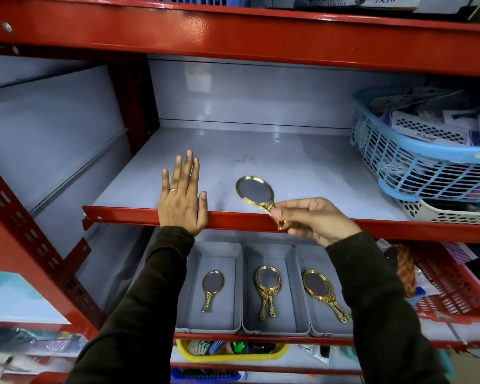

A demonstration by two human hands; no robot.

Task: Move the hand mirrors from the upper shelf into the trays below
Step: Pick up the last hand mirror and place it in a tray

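My right hand (313, 218) grips the handle of a gold-framed hand mirror (255, 192), holding it just above the front lip of the upper grey shelf (302, 173). My left hand (182, 195) lies flat and open on that shelf's front edge, holding nothing. Below stand three grey trays side by side. The left tray (227, 252) holds one gold mirror (212, 289). In the middle tray (272, 250) lie stacked gold mirrors (268, 289). The right tray (306, 257) also has stacked gold mirrors (323, 293), partly behind my right sleeve.
A blue lattice basket (416, 159) full of packets sits on a white basket (438, 214) at the upper shelf's right. A red basket (452, 289) stands right of the trays. A yellow tray (230, 354) of small items is on the shelf beneath. Red shelf beams frame each level.
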